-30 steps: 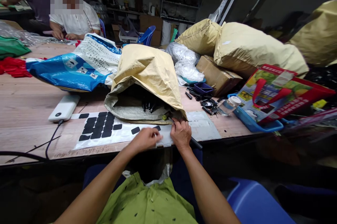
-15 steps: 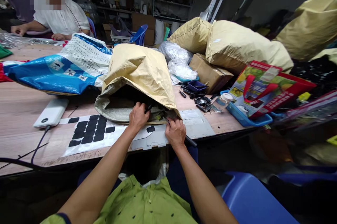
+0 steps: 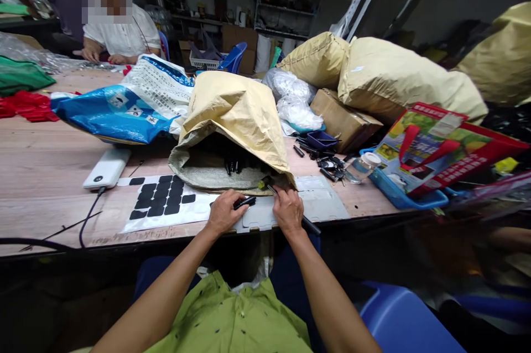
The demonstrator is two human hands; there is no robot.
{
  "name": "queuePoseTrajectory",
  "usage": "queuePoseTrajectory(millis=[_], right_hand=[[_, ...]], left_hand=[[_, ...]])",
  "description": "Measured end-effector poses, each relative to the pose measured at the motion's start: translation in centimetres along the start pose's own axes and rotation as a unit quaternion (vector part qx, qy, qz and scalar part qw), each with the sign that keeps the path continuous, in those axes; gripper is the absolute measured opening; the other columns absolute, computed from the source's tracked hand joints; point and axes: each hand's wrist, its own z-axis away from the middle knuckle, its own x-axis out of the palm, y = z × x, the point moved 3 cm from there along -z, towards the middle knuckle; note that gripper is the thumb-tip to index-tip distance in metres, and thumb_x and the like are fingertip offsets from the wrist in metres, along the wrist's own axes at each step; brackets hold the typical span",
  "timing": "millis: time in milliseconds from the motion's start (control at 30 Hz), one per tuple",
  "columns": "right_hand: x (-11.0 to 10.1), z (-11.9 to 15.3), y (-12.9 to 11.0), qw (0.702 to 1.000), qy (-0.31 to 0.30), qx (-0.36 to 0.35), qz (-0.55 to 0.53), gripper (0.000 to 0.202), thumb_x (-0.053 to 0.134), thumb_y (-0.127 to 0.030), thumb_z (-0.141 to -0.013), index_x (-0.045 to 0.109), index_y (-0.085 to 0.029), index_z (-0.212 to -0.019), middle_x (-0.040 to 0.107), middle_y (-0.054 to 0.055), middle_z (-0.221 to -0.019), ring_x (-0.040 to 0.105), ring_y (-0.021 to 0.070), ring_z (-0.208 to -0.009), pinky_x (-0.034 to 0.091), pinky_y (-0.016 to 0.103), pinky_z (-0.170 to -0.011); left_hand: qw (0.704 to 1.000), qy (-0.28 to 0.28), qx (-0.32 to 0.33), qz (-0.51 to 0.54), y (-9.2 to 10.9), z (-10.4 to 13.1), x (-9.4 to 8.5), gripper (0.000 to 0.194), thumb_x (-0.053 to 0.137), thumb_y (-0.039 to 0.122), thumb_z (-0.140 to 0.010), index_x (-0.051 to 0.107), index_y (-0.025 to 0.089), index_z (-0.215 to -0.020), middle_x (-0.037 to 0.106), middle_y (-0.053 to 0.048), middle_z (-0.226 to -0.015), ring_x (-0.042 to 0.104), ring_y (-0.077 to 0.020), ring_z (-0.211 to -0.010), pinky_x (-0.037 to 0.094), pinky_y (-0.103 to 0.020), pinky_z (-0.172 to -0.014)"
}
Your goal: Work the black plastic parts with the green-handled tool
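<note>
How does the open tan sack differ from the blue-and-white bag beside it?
The tan sack is plain; the blue-and-white bag is printed. The sack looks matte, the bag's blue part glossy. The sack's mouth gapes, showing black pieces inside; the bag's mouth isn't visible. Both rest on the table.

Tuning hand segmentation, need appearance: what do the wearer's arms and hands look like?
Left hand and right hand: ungloved, no watch or band seen at the wrists. Forearms bare, no sleeve covering them. Shirt: green with small dark marks. Rings: too small to tell.
</note>
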Motion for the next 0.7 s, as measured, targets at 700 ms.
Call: queuePoseTrajectory(millis=[700], right_hand=[[-4.2,4.6,-3.6,0.978,-0.022,-0.049,-0.203,0.038,0.043,-0.024,-0.102,0.064,-0.027,-0.133,0.068,0.005,-0.106,0.065,0.0171,-0.098,0.049,0.025,-0.089]], left_hand=[[1.0,0.006,-0.009,0.015,0.2,0.1,-0.2,0.014,0.071,0.028,-0.085,0.075,0.023,-0.096,0.065,-0.002,-0.085,0.06,-0.0176,-0.085,0.044,-0.028,-0.076]])
